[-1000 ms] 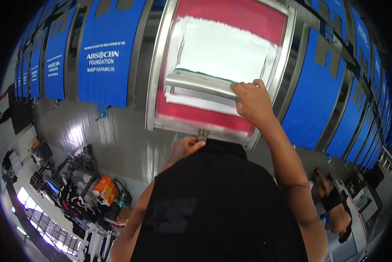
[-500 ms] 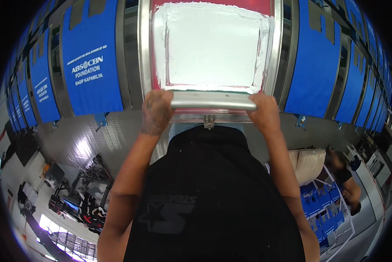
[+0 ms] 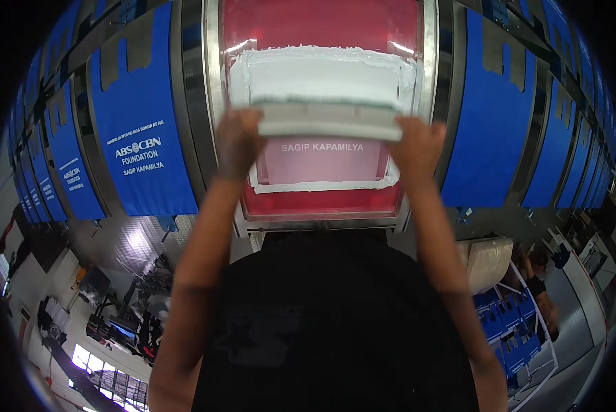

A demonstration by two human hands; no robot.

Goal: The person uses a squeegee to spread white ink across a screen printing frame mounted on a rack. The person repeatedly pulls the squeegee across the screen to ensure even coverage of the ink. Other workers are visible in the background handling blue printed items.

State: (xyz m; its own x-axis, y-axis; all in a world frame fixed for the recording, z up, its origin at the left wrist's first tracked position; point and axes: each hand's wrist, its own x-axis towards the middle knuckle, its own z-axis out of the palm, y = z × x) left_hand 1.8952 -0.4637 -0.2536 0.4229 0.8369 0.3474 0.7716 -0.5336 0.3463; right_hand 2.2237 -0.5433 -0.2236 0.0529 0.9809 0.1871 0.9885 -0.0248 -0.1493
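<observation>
Away from the near edge of the metal-sided screen [image 3: 428, 69], where it was half a second ago, the squeegee [image 3: 330, 127] is moving up the picture and is now lying across the upper middle, blurred by motion. Both hands are holding it, one at each end: the left hand [image 3: 239, 141] is keeping its grip closed around the left end, though blur is hiding the separate fingers, and the right hand [image 3: 418, 147] is curling its grip firmly around the right end. Ahead of the blade, white ink [image 3: 322, 72] is covering part of the red mesh [image 3: 322, 24]; behind it, a pale pink patch [image 3: 322, 168] with white lettering is showing through. Blue fabric pieces are lying to the left [image 3: 133, 123] and right [image 3: 490, 137] of the screen. As I am judging it, uneven pressure between the two hands could be leaving a streak or thin lettering, a tilting blade could be letting ink pool along one side, and a sideways push against the screen could be shifting it and smearing the print.
</observation>
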